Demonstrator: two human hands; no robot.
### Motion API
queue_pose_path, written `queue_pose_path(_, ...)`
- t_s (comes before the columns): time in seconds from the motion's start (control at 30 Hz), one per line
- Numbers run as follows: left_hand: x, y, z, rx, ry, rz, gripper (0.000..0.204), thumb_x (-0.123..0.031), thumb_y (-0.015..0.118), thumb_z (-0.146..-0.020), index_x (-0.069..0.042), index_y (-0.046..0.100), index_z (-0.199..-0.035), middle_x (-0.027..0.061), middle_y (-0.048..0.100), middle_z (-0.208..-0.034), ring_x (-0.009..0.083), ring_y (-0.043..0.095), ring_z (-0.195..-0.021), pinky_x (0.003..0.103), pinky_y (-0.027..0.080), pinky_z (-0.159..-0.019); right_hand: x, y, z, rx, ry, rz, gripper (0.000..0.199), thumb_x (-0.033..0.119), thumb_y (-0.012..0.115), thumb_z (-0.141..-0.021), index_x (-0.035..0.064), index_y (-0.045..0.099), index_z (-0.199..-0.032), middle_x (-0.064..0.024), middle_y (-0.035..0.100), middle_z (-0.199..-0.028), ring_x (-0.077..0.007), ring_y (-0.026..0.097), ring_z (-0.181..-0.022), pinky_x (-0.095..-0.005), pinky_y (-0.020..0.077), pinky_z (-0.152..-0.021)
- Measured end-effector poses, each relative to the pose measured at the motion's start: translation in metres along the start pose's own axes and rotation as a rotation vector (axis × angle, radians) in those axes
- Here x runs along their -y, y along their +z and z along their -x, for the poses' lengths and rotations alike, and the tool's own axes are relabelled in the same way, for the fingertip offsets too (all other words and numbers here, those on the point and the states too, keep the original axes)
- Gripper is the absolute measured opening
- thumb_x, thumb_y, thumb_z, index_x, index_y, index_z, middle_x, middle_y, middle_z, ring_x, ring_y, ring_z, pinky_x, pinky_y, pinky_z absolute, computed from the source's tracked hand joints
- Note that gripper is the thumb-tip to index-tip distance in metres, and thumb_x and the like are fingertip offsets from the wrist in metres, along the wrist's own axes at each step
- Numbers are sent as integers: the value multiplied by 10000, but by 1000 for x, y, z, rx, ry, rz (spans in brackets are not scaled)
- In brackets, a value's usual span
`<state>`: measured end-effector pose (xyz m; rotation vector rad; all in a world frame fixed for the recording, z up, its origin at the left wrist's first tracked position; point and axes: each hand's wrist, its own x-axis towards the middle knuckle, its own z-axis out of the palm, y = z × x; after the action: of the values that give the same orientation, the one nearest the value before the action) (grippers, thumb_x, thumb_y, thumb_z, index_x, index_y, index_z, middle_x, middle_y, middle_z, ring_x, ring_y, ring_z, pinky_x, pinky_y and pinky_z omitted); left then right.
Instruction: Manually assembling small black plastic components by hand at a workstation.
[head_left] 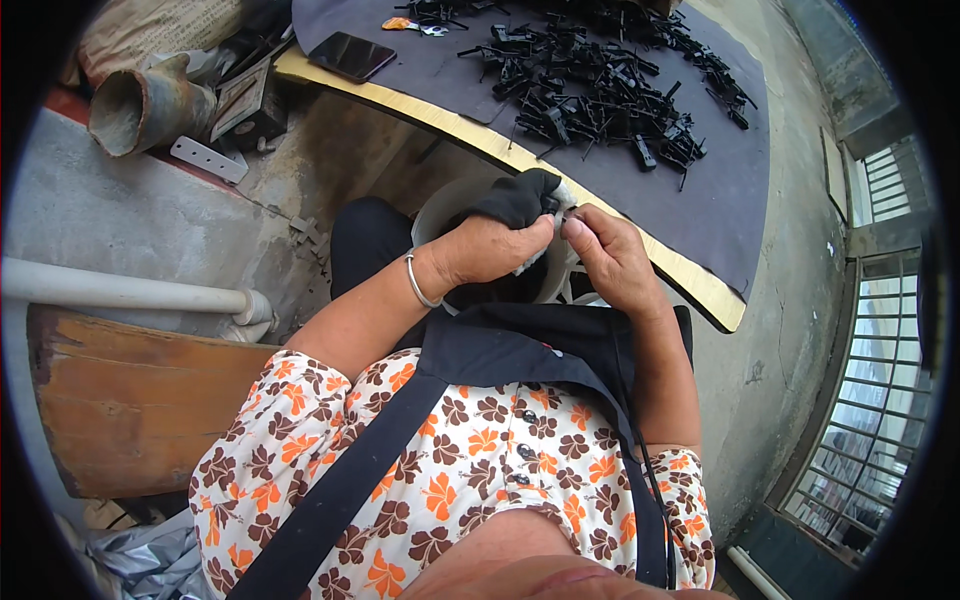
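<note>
My left hand (pixel 497 232) has black and white cloth over its fingers, with the thumb bare, and a metal bangle (pixel 421 283) circles its wrist. Those fingers are closed at the table's front edge. Pinched against them from the right is my bare right hand (pixel 617 262), thumb and forefinger together. A tiny pale and dark piece (pixel 561 214) shows between both sets of fingertips, too small and covered to name. Below the hands, a white bucket (pixel 433 212) stands partly hidden, its inside dark.
A heap of small black plastic parts (pixel 590 85) with thin stems covers much of the grey tabletop (pixel 705 190). A phone (pixel 351 56) and an orange-handled tool (pixel 412 26) lie at its left. Far left are a rusty pipe fitting (pixel 140 108) and a white pipe (pixel 120 287).
</note>
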<state>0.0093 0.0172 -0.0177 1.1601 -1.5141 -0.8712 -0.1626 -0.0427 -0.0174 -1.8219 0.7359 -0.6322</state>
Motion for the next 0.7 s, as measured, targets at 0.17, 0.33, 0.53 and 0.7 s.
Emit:
queue_pose_path(0.17,9,5,1,-11,233,-251,113,-76,531,-827,14,564,-886,139,605,-856,295,566,-778,351,451,-726,-14,8,-6,65,64,87,308,240,499,-935,-28,566,-798,-98,491,-574,-150,416,-541,-319,405,-538)
queue_pose_path(0.33,31,-2,12,206,-60,-320,196,-135,542,-814,13,571,-938,177,589,-912,302,559,-857,376,437,-785,-27,17,-4,171,146,184,391,306,468,-956,-27,529,-761,-63,495,-619,-127,436,-602,-303,404,-583)
queue_pose_path(0.53,131,-18,35,402,-166,-820,397,-225,577,-812,-33,548,-1158,203,586,-1049,349,555,-990,400,434,-870,-40,-19,6,163,206,165,381,316,480,-954,-13,524,-766,3,462,-661,-87,405,-643,-259,384,-589)
queue_pose_path(0.7,173,30,34,459,-199,-723,353,-233,526,-839,-50,581,-1135,187,589,-1089,343,557,-1015,390,434,-883,-35,-23,7,265,223,166,300,248,506,-944,-5,522,-783,15,453,-667,-73,404,-652,-240,381,-591)
